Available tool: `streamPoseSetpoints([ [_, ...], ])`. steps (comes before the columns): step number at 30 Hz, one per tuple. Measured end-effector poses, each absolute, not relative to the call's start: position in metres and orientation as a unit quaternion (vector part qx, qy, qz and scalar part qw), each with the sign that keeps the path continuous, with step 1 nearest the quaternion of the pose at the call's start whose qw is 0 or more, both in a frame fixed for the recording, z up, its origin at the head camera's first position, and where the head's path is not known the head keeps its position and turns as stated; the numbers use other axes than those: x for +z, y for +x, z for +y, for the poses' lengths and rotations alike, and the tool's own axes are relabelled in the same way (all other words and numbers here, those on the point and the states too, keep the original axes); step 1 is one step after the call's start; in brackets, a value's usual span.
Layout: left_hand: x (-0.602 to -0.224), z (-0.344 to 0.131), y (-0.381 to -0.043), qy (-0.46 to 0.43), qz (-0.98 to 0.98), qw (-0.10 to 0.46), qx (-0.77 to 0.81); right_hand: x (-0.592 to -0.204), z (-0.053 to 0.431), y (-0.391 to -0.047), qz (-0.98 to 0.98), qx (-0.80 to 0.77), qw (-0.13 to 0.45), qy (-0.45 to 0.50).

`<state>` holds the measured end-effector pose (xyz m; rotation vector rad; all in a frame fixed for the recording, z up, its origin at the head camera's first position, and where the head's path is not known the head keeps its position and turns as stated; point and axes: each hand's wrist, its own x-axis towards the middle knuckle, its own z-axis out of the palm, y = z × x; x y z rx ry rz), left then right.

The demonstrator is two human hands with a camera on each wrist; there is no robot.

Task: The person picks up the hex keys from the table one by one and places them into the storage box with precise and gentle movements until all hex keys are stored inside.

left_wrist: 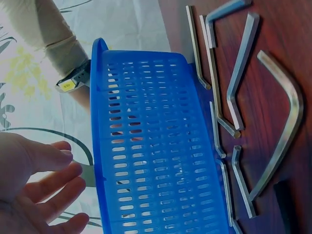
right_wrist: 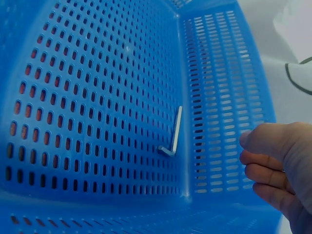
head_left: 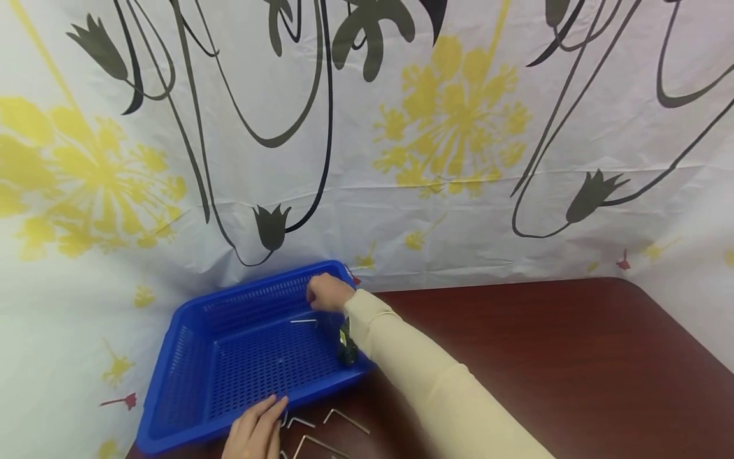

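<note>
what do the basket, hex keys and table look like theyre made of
Basket: almost certainly plastic with a soft sheen; it is one even blue, with rows of neat, moulded-looking slots.
Hex keys: metal, probably steel, fairly smooth; their silvery faces catch bright highlights.
Table: dark red-brown with faint grain streaks and a slight shine; varnished wood or wood-look laminate, can't tell which.

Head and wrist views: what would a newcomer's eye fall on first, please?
Probably the bright blue basket, left of centre in the head view. One L-shaped hex key lies inside it, and more hex keys lie on the table at its near side. The right hand, near its far right corner, also draws attention.
</note>
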<state>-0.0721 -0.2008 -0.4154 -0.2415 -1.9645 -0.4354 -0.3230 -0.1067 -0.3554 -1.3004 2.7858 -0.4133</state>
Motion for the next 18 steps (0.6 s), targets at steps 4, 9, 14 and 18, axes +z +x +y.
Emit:
streamPoseSetpoints([
  [4, -0.418, -0.198, -0.067, -0.103, -0.834, 0.514, -0.168, -0.351, -0.099, -0.315, 0.896, -0.145, 0.029, -0.418],
  [9, -0.427, -0.197, -0.062, -0.116, -0.831, 0.520, -0.159, -0.347, -0.092, -0.306, 0.890, -0.158, 0.023, -0.426],
  [14, -0.436, -0.196, -0.059, -0.136, -0.832, 0.515, -0.156, -0.343, -0.082, -0.298, 0.882, -0.168, 0.009, -0.440],
  [18, -0.442, -0.194, -0.058, -0.155, -0.831, 0.512, -0.156, -0.339, -0.071, -0.292, 0.878, -0.177, 0.003, -0.445],
])
